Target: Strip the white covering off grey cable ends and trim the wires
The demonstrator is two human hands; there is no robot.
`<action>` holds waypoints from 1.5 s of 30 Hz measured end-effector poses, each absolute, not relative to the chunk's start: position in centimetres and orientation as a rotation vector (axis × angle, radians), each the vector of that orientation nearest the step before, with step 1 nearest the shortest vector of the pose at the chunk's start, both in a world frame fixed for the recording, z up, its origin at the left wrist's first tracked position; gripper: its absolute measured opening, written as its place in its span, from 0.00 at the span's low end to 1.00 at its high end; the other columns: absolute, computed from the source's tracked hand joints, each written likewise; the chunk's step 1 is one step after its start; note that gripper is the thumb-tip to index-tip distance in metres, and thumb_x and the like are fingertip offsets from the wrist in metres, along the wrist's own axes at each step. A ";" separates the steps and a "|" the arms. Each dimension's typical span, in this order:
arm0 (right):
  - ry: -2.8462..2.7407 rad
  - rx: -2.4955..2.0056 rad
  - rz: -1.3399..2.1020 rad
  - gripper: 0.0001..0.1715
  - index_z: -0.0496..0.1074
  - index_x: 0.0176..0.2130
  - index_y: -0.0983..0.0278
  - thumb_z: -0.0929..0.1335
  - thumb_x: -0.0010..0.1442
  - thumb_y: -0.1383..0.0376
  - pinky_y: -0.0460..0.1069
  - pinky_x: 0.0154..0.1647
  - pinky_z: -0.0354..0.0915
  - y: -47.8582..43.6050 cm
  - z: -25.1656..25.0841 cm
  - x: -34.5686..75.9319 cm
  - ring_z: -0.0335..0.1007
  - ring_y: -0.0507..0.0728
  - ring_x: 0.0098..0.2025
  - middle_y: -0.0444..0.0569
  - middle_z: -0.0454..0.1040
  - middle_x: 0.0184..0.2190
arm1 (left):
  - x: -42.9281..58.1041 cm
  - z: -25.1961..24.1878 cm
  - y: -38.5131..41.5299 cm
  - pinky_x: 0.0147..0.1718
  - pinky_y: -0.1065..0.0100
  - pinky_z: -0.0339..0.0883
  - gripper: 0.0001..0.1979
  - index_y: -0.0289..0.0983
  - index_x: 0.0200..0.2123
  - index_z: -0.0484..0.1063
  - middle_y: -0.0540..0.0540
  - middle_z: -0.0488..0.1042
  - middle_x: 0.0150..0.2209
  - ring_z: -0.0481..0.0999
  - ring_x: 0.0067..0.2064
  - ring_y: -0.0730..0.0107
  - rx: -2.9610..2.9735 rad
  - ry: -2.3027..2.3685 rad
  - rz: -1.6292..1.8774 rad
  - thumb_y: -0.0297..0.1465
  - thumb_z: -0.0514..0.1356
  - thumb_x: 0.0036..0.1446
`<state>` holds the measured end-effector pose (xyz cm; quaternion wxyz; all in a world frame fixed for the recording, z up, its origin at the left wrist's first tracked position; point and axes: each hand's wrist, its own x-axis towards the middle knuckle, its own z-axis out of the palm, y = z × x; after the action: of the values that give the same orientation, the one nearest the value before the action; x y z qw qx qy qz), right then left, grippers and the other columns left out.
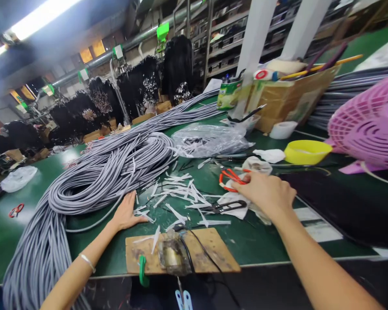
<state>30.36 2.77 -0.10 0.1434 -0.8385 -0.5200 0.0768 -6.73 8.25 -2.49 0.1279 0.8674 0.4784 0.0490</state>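
Note:
My left hand (126, 213) lies on the green table with its fingers stretched out, beside a coil of grey cable (116, 168). White paper-like strips (184, 191) are scattered between my two hands. At the right, my right hand (268, 194) has its thumb and fingers closed around the orange handles of a pair of scissors (228, 178), whose tip points away from me. Just below it, black thread snips (228, 207) rest on a white cloth (239, 211). Part of the grip is hidden by the hand itself.
A wooden board (210, 245) with a metal block (174, 257) sits at the front edge. Behind lie a clear plastic bag (210, 140), a yellow ring (308, 151) and a cardboard box (278, 99). A pink fan (368, 120) stands right; red-handled scissors (16, 210) lie left.

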 end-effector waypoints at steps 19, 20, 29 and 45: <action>-1.396 -2.619 0.160 0.18 0.71 0.37 0.63 0.59 0.56 0.57 0.53 0.29 0.62 3.1 0.5 29.0 0.72 0.67 0.35 0.60 0.76 0.32 | -1.5 -2.7 12.7 0.62 0.56 0.43 0.48 0.30 0.63 0.43 0.34 0.46 0.65 0.46 0.65 0.57 2.649 0.951 0.112 0.52 0.56 0.48; -1.394 -2.629 0.147 0.18 0.71 0.38 0.63 0.59 0.57 0.57 0.53 0.29 0.62 3.1 0.5 29.0 0.72 0.67 0.35 0.60 0.76 0.33 | -0.9 -2.9 13.0 0.62 0.56 0.43 0.47 0.30 0.63 0.44 0.34 0.47 0.65 0.47 0.65 0.57 2.635 0.957 0.136 0.52 0.55 0.48; -1.366 -2.672 0.233 0.23 0.70 0.45 0.65 0.59 0.58 0.55 0.53 0.34 0.63 2.9 0.9 28.8 0.71 0.68 0.41 0.62 0.75 0.38 | 9.3 -3.1 18.8 0.62 0.57 0.41 0.46 0.27 0.63 0.42 0.32 0.45 0.65 0.47 0.65 0.55 2.527 0.975 0.303 0.50 0.54 0.51; -1.367 -2.591 0.005 0.18 0.71 0.40 0.64 0.60 0.57 0.58 0.50 0.28 0.58 3.2 -1.2 29.4 0.72 0.64 0.36 0.56 0.77 0.34 | 8.4 0.2 14.3 0.56 0.38 0.33 0.57 0.44 0.64 0.44 0.39 0.49 0.65 0.39 0.65 0.39 2.701 0.229 -0.340 0.56 0.63 0.32</action>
<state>29.42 3.24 -1.21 0.1056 -0.8795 -0.4641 0.0016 8.41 14.32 0.25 0.2033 0.9680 0.0822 -0.1218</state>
